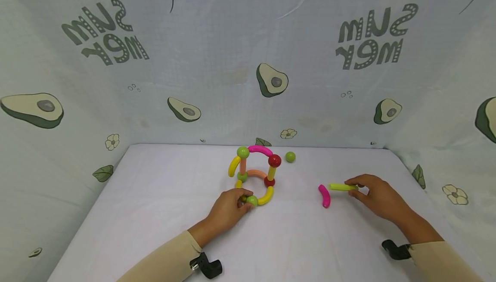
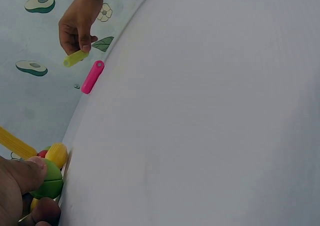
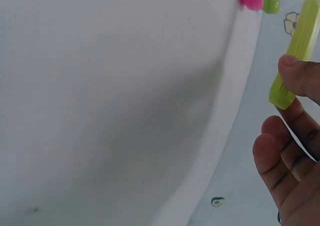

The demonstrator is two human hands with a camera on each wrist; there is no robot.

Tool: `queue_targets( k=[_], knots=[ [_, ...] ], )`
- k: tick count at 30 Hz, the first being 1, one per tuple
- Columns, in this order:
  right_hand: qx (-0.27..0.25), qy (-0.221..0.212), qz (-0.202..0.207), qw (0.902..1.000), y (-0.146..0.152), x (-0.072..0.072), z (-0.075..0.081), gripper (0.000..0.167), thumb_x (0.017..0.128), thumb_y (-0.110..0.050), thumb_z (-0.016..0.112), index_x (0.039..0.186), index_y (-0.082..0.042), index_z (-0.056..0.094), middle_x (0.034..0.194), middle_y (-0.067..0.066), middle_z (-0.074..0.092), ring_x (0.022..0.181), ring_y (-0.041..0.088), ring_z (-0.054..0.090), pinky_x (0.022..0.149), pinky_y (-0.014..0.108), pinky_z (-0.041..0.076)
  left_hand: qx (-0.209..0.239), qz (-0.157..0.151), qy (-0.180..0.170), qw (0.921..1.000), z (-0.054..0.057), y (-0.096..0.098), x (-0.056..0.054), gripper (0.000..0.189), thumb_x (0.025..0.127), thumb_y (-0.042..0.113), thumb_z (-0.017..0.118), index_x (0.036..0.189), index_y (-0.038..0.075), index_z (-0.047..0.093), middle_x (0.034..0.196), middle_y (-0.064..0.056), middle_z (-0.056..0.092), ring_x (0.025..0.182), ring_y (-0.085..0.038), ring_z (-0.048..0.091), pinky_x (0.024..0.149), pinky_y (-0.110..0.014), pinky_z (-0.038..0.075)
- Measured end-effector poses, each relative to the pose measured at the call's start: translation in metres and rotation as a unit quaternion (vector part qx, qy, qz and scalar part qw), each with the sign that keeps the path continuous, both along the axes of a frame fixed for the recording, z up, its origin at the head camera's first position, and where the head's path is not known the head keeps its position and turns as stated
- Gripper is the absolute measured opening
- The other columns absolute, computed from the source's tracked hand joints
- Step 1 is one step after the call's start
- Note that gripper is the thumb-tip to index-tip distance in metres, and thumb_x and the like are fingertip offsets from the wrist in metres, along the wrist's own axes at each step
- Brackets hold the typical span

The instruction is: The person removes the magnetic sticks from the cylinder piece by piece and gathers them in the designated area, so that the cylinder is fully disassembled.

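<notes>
Green and round, the corner ball (image 1: pixel 252 200) sits in the pinch of the left hand (image 1: pixel 228 208), held by the thumb and fingers. This ball is the near corner of a toy frame (image 1: pixel 256 173) made of bright sticks and balls. The toy frame is on the white tabletop (image 1: pixel 302 239), toward the far edge and about halfway between the left and right edges. An orange stick (image 1: pixel 243 165) and a yellow stick (image 1: pixel 272 173) stand up in it. A pink bent stick (image 1: pixel 260 149) joins their tops, with a green top ball (image 1: pixel 243 152) and a red top ball (image 1: pixel 274 160) at its ends. A yellow bent stick (image 1: pixel 234 166) hangs from the green top ball.

Nearer the right edge, the right hand (image 1: pixel 377 193) pinches a lime straight stick (image 1: pixel 341 187) by one end. I cannot tell if that stick touches the tabletop. Just beside its free end, a loose pink stick (image 1: pixel 324 196) lies by itself. A loose green ball (image 1: pixel 290 157) rests by the far edge, to the right of the toy frame.
</notes>
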State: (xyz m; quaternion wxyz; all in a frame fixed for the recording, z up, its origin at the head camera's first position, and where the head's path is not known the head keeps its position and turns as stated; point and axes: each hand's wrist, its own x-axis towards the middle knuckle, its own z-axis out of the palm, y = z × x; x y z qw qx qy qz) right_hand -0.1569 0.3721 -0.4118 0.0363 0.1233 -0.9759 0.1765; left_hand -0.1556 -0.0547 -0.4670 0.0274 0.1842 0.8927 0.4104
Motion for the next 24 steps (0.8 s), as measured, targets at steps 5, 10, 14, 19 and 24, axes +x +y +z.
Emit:
queue_targets(
  k=[5,10,14,19,24],
  knots=[
    [0.005,-0.021,-0.015,0.9997,0.011,-0.001,-0.001,0.033,0.086,-0.012,0.083,0.118,-0.007,0.074,0.118,0.021,0.068,0.103,0.043,0.06,0.085,0.064,0.053,-0.001,0.0,-0.001,1.0,0.001,0.0,0.0,0.035,0.089,0.017,0.082,0.122,0.009,0.073,0.089,0.01,0.061,0.073,-0.009,0.052,0.061,-0.022,0.048],
    [0.008,-0.025,-0.021,0.9994,0.02,-0.002,-0.002,0.032,0.086,-0.01,0.082,0.117,-0.006,0.075,0.117,0.022,0.068,0.103,0.042,0.061,0.087,0.065,0.051,-0.003,0.0,-0.001,1.0,0.0,0.0,-0.001,0.034,0.089,0.017,0.082,0.121,0.009,0.073,0.088,0.01,0.061,0.074,-0.009,0.052,0.062,-0.022,0.048],
    [0.009,-0.031,-0.025,0.9992,0.027,-0.004,-0.005,0.03,0.086,-0.008,0.081,0.116,-0.004,0.075,0.116,0.023,0.068,0.102,0.043,0.061,0.086,0.065,0.051,-0.005,0.001,0.001,1.0,0.0,0.0,-0.001,0.034,0.089,0.017,0.082,0.121,0.01,0.073,0.087,0.011,0.06,0.073,-0.009,0.052,0.061,-0.021,0.048],
    [0.007,-0.046,-0.033,0.9984,0.032,-0.006,-0.009,0.03,0.087,-0.007,0.08,0.116,-0.003,0.074,0.117,0.026,0.067,0.104,0.045,0.06,0.087,0.066,0.05,-0.004,0.001,0.002,1.0,-0.001,0.0,-0.001,0.034,0.089,0.017,0.082,0.121,0.01,0.073,0.088,0.011,0.061,0.073,-0.009,0.052,0.061,-0.021,0.048],
    [0.008,-0.058,-0.037,0.9976,0.034,-0.009,-0.012,0.029,0.088,-0.007,0.078,0.116,-0.003,0.074,0.119,0.027,0.066,0.105,0.046,0.059,0.088,0.066,0.05,-0.003,0.0,0.004,1.0,-0.002,0.0,-0.001,0.034,0.089,0.017,0.082,0.12,0.01,0.073,0.088,0.011,0.061,0.073,-0.009,0.052,0.061,-0.021,0.048]
  ],
)
